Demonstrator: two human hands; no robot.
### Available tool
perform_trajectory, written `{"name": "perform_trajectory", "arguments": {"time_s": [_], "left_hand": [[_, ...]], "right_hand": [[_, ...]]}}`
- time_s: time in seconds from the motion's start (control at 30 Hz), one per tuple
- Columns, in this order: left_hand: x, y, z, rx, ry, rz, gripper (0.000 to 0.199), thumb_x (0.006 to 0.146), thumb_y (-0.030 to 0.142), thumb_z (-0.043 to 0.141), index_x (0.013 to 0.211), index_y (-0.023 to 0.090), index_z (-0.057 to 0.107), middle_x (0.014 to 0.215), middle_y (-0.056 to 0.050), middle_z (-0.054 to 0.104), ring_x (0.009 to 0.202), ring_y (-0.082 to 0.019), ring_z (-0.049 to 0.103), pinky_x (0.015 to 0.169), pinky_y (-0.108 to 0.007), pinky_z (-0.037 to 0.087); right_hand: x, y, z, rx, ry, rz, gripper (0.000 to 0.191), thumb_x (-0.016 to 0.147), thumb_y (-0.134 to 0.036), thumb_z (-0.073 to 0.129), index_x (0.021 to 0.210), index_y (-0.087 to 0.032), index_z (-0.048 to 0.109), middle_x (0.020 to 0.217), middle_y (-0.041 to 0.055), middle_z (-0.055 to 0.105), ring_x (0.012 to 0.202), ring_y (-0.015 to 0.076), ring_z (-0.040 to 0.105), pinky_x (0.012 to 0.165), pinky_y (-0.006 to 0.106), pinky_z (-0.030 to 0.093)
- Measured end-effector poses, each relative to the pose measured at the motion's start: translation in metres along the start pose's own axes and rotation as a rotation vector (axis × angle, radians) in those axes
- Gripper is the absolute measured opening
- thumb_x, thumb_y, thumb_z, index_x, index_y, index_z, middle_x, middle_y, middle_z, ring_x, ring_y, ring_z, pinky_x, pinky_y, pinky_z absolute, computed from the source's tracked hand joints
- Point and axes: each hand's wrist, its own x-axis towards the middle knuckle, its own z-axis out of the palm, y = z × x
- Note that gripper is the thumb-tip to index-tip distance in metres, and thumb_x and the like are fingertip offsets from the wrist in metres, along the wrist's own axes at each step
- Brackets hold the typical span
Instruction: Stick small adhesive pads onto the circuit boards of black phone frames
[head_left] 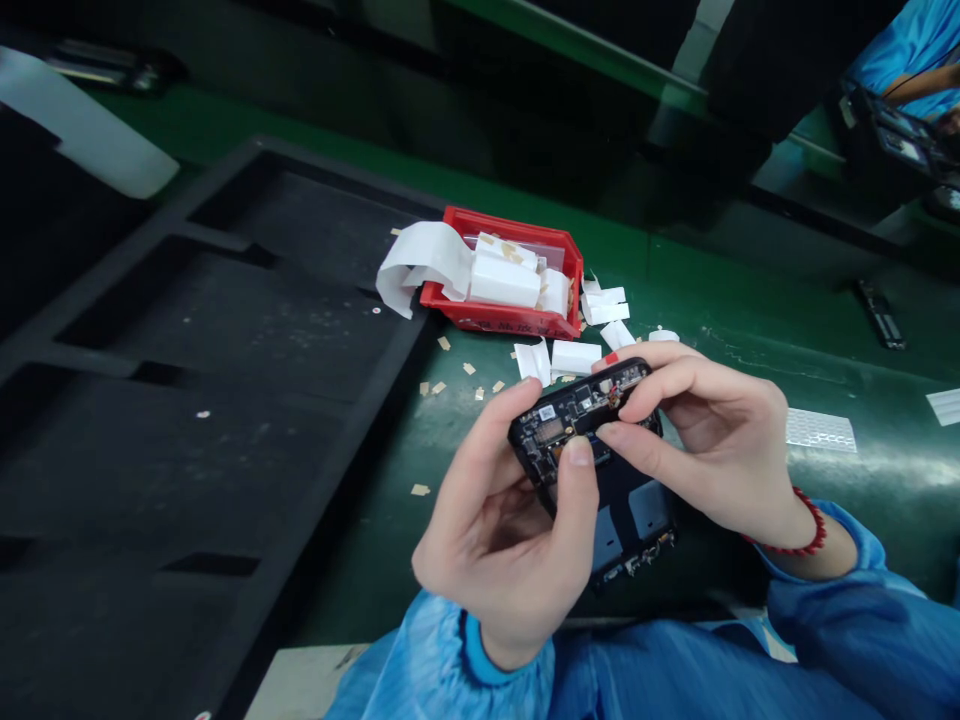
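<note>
An opened phone [630, 500] with bare circuit boards is held tilted above the green table. My left hand [517, 520] grips its left edge, with the thumb resting on the board. My right hand [705, 440] is at the upper right of the phone, thumb and forefinger close together over the board, other fingers behind the top edge. Whether a small part is between those fingertips I cannot make out. Just beyond the phone stands a red bin [510, 322] holding white paper strips and small tan pieces.
A large black compartment tray [300, 400] covers the left side. White paper scraps [576, 357] and small tan pieces lie near the bin. On the right are a perforated white sheet [821, 430] and a dark device [879, 315]. Another person's blue sleeve [911, 45] shows at the top right.
</note>
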Motion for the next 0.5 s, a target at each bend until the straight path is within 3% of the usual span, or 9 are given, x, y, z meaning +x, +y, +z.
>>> {"name": "perform_trajectory", "arguments": {"time_s": [0.27, 0.33, 0.43, 0.5], "left_hand": [[-0.001, -0.002, 0.001, 0.018, 0.027, -0.015, 0.041, 0.081, 0.005, 0.078, 0.116, 0.025, 0.077, 0.082, 0.003, 0.081, 0.062, -0.011, 0.075, 0.060, -0.015, 0.061], [0.000, -0.004, -0.001, -0.094, 0.010, -0.043, 0.038, 0.084, 0.010, 0.076, 0.118, 0.024, 0.077, 0.087, 0.001, 0.082, 0.070, -0.014, 0.077, 0.067, -0.020, 0.065], [0.006, -0.007, -0.006, -0.381, -0.081, -0.189, 0.031, 0.088, 0.029, 0.072, 0.118, 0.023, 0.078, 0.099, -0.004, 0.082, 0.088, -0.024, 0.080, 0.077, -0.032, 0.068], [0.011, -0.008, -0.010, -0.483, -0.192, -0.344, 0.037, 0.087, 0.041, 0.071, 0.119, 0.026, 0.078, 0.100, -0.006, 0.082, 0.089, -0.029, 0.080, 0.069, -0.037, 0.069]], "right_hand": [[0.001, 0.007, 0.001, 0.128, -0.002, 0.086, 0.012, 0.079, -0.011, 0.081, 0.079, -0.019, 0.072, 0.099, 0.0052, 0.073, 0.098, 0.0156, 0.072, 0.085, 0.026, 0.062], [0.002, 0.008, 0.000, 0.165, -0.009, 0.115, 0.011, 0.079, -0.012, 0.081, 0.078, -0.019, 0.072, 0.102, 0.0050, 0.073, 0.096, 0.0143, 0.073, 0.085, 0.026, 0.063], [0.004, 0.013, 0.000, 0.182, 0.012, 0.122, 0.013, 0.076, -0.012, 0.082, 0.079, -0.019, 0.072, 0.103, 0.0047, 0.073, 0.097, 0.0137, 0.072, 0.087, 0.025, 0.062], [0.008, 0.019, -0.001, 0.200, 0.038, 0.157, 0.014, 0.075, -0.012, 0.083, 0.080, -0.019, 0.072, 0.099, 0.0034, 0.073, 0.095, 0.0126, 0.071, 0.087, 0.024, 0.060]]}}
